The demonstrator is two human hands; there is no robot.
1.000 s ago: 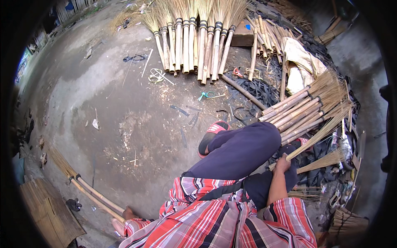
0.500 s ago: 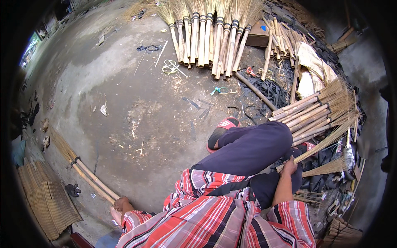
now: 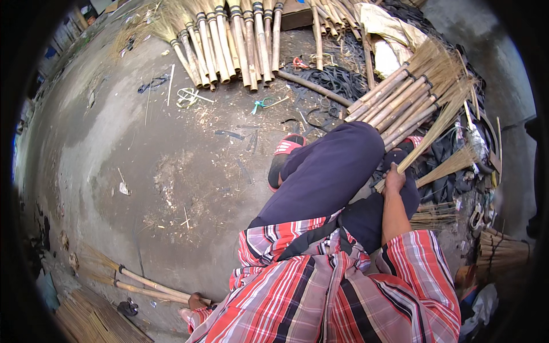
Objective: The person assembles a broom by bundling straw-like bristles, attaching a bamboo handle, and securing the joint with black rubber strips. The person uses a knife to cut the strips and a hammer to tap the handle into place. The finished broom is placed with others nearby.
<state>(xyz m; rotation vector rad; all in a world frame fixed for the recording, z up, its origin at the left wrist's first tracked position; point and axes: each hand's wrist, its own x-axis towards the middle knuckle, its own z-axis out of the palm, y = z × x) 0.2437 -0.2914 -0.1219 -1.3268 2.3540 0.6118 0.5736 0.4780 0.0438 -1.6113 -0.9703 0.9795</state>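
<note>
My right hand (image 3: 394, 178) is closed around the narrow end of a bundle of straw broom bristles (image 3: 439, 132), which fans out toward the upper right over my leg. At the lower left, my left hand (image 3: 198, 301) grips the ends of two bamboo-handled brooms (image 3: 150, 284). Their handles lie low near the floor, with dark bands where the straw begins. My sleeve hides part of that hand. Beyond my right hand lies a row of finished brooms (image 3: 394, 103) with bamboo handles. Another loose straw bundle (image 3: 449, 167) rests just right of my hand.
Many brooms (image 3: 229, 46) lie side by side at the far side of the floor. Bamboo sticks (image 3: 337, 14), a cream sack (image 3: 392, 37) and black strips (image 3: 337, 80) crowd the upper right. A corrugated brown sheet (image 3: 94, 320) lies at lower left.
The view has turned, so the far brooms sit further left. My left hand and its two brooms appear lower, their handles flatter and slightly spread. My right hand keeps its hold on the bristles.
</note>
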